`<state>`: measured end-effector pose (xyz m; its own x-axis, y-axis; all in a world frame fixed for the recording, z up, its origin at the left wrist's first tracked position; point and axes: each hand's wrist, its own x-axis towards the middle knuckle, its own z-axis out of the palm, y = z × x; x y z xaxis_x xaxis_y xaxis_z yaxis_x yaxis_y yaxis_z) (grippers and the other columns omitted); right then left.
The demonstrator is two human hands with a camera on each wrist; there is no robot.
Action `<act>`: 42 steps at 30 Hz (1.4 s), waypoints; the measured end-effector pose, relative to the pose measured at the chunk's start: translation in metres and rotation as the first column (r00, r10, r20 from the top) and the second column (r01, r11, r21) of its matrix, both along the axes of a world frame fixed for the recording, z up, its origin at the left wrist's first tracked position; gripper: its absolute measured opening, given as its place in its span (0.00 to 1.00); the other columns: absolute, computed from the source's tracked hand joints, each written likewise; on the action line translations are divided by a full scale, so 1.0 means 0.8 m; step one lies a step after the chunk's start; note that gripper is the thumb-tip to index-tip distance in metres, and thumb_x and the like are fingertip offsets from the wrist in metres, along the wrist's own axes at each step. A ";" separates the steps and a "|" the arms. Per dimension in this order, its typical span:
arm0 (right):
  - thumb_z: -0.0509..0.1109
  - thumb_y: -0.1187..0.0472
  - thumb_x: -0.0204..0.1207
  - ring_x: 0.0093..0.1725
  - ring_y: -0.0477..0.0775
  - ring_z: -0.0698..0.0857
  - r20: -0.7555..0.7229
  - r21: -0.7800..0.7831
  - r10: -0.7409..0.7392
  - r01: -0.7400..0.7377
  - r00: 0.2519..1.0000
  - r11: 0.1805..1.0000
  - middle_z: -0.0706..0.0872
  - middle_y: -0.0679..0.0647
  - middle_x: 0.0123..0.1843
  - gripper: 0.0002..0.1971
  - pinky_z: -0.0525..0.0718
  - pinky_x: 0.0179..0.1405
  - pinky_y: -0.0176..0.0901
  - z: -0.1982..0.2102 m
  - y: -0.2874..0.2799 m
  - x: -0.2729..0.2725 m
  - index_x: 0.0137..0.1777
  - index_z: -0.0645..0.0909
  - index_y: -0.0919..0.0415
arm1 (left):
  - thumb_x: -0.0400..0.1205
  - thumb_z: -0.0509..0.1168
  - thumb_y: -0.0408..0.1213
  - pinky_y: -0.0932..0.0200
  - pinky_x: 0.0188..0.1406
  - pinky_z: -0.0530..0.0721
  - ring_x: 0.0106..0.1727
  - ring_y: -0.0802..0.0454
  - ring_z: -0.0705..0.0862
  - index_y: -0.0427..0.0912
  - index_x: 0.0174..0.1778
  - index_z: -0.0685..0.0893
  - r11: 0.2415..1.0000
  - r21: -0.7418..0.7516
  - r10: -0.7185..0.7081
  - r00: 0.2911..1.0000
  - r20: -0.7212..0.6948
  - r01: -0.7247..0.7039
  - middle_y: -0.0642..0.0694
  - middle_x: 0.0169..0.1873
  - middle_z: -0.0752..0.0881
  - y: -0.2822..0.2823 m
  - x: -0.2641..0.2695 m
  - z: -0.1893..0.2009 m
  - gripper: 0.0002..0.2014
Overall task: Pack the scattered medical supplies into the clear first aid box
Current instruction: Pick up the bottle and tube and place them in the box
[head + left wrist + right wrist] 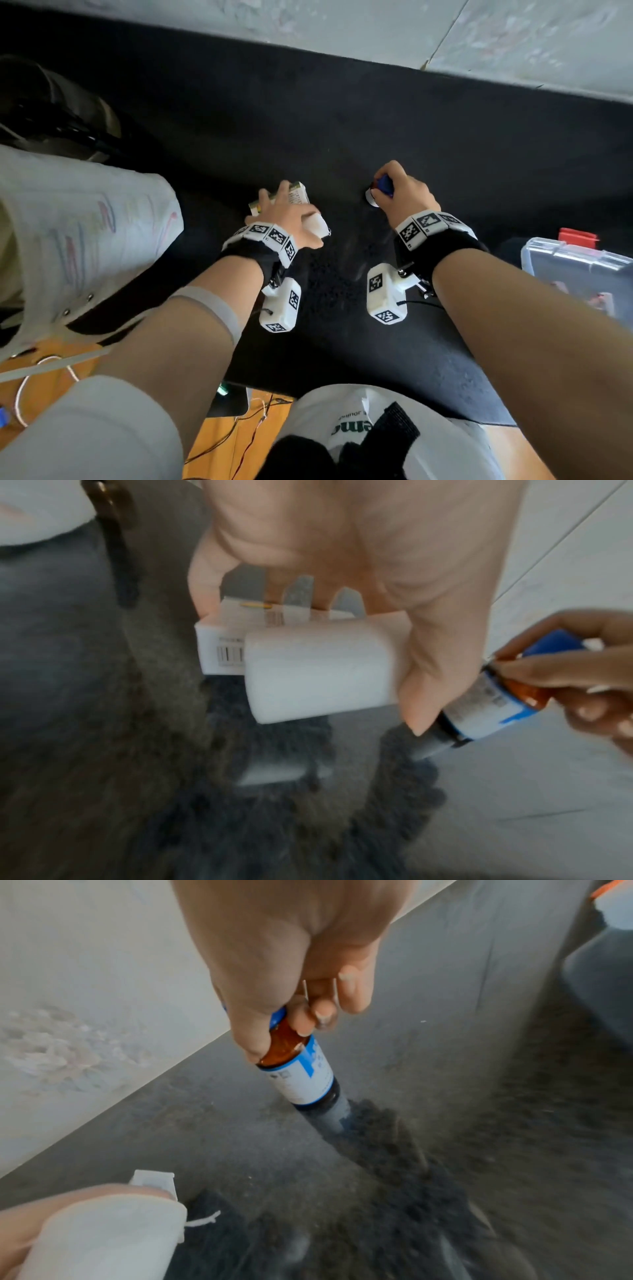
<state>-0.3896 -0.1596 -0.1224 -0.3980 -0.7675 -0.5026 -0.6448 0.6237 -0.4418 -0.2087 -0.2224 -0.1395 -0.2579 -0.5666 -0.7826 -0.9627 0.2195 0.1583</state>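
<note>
My left hand [291,219] grips a white bandage roll [318,672] together with a small white carton [222,647] printed with barcodes; the carton [294,195] pokes out past the fingers in the head view, the bandage roll [317,224] beside the thumb. My right hand [400,192] holds an amber bottle [298,1069] with a blue cap and a blue-and-white label by its neck, its base near the black table [342,137]. The same amber bottle [496,707] appears at the right of the left wrist view. The clear first aid box [582,270] sits at the right edge.
The first aid box carries a red latch [579,236] on its far side. A white printed cloth [85,233] lies at the left of the table, with a dark object [51,113] behind it. Pale floor [479,34] lies beyond the table's far edge.
</note>
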 end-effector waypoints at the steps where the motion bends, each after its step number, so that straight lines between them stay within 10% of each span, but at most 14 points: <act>1: 0.63 0.53 0.77 0.43 0.63 0.80 0.006 0.020 -0.006 0.006 1.000 1.000 0.79 0.54 0.45 0.09 0.77 0.38 0.51 0.003 0.014 -0.001 0.54 0.70 0.51 | 0.62 0.75 0.53 0.29 0.68 0.68 0.79 0.33 0.51 0.69 0.52 0.80 1.000 0.023 0.022 0.999 -0.030 -0.021 0.51 0.81 0.51 0.012 -0.002 0.003 0.22; 11: 0.69 0.55 0.71 0.49 0.61 0.82 0.120 0.060 -0.108 0.102 0.987 0.993 0.85 0.56 0.51 0.08 0.81 0.48 0.48 0.026 0.165 -0.054 0.50 0.77 0.48 | 0.58 0.74 0.59 0.42 0.68 0.75 0.72 0.34 0.68 0.62 0.60 0.80 0.987 0.088 0.149 0.976 -0.159 -0.136 0.44 0.74 0.66 0.117 -0.067 0.066 0.31; 14: 0.72 0.56 0.71 0.51 0.51 0.80 0.297 -0.122 -0.190 0.234 0.936 0.965 0.83 0.49 0.49 0.10 0.76 0.52 0.41 0.050 0.203 -0.088 0.51 0.80 0.51 | 0.63 0.77 0.50 0.63 0.39 0.85 0.56 0.47 0.83 0.56 0.56 0.80 0.934 0.219 0.338 0.892 -0.299 -0.281 0.47 0.55 0.81 0.146 -0.097 0.094 0.25; 17: 0.73 0.60 0.71 0.43 0.41 0.80 0.419 -0.259 -0.216 0.344 0.882 0.903 0.82 0.43 0.42 0.07 0.77 0.46 0.33 0.084 0.250 -0.132 0.47 0.80 0.50 | 0.72 0.74 0.37 0.74 0.14 0.74 0.36 0.56 0.81 0.53 0.50 0.79 0.865 0.331 0.493 0.767 -0.411 -0.378 0.53 0.37 0.81 0.179 -0.138 0.130 0.15; 21: 0.72 0.64 0.72 0.35 0.31 0.81 0.509 -0.329 -0.247 0.452 0.824 0.829 0.81 0.41 0.43 0.11 0.77 0.32 0.22 0.122 0.322 -0.196 0.39 0.78 0.44 | 0.72 0.74 0.39 0.62 0.29 0.80 0.40 0.57 0.82 0.57 0.44 0.80 0.846 0.361 0.529 0.709 -0.466 -0.393 0.55 0.39 0.81 0.234 -0.198 0.159 0.11; 26: 0.71 0.67 0.72 0.26 0.29 0.77 0.496 -0.326 -0.239 0.434 0.835 0.840 0.78 0.45 0.37 0.11 0.74 0.27 0.21 0.143 0.410 -0.265 0.38 0.78 0.50 | 0.72 0.74 0.37 0.72 0.15 0.78 0.41 0.59 0.82 0.49 0.61 0.80 0.792 0.409 0.609 0.637 -0.473 -0.453 0.50 0.50 0.82 0.317 -0.250 0.159 0.21; 32: 0.73 0.51 0.65 0.49 0.56 0.85 0.287 -0.174 -0.212 0.268 0.934 0.948 0.88 0.53 0.46 0.07 0.85 0.54 0.56 0.106 0.465 -0.292 0.42 0.80 0.45 | 0.71 0.74 0.35 0.76 0.15 0.75 0.42 0.60 0.81 0.48 0.57 0.81 0.760 0.385 0.649 0.576 -0.497 -0.524 0.39 0.67 0.78 0.379 -0.279 0.148 0.18; 42: 0.68 0.55 0.73 0.52 0.59 0.80 0.189 0.046 -0.022 0.013 0.982 0.999 0.84 0.56 0.54 0.11 0.78 0.50 0.46 0.025 0.456 -0.249 0.55 0.80 0.51 | 0.73 0.73 0.39 0.64 0.27 0.81 0.48 0.57 0.82 0.53 0.56 0.79 0.731 0.334 0.678 0.581 -0.450 -0.595 0.47 0.62 0.81 0.394 -0.250 0.135 0.17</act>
